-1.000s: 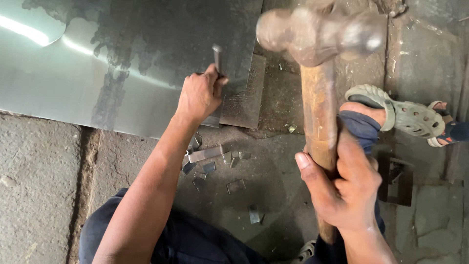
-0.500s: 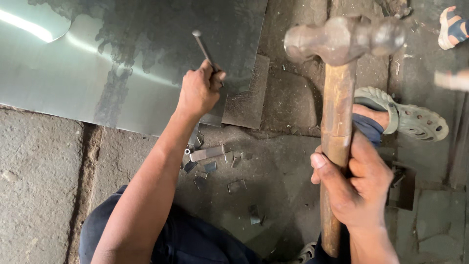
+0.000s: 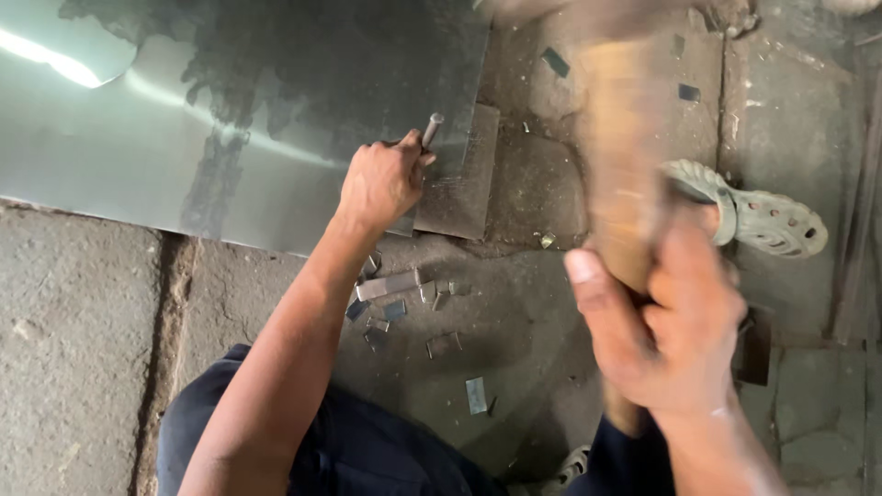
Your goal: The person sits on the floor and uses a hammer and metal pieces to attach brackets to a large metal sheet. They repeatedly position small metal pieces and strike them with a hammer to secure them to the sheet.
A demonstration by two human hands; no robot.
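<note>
In the head view, a short metal punch [image 3: 430,130] is gripped in the closed left hand [image 3: 381,182] at the right edge of the metal sheet [image 3: 184,119]. To the sheet's right, a blurred hammer [image 3: 625,184] is clasped by the right hand [image 3: 675,326]. Metal scraps [image 3: 395,294] lie just below the sheet.

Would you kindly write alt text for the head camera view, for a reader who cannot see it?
Seen from above, a person's left hand steadies a metal punch on a shiny metal sheet, while the right hand grips a blurred wooden hammer handle. Small metal offcuts lie on the stone floor.
</note>
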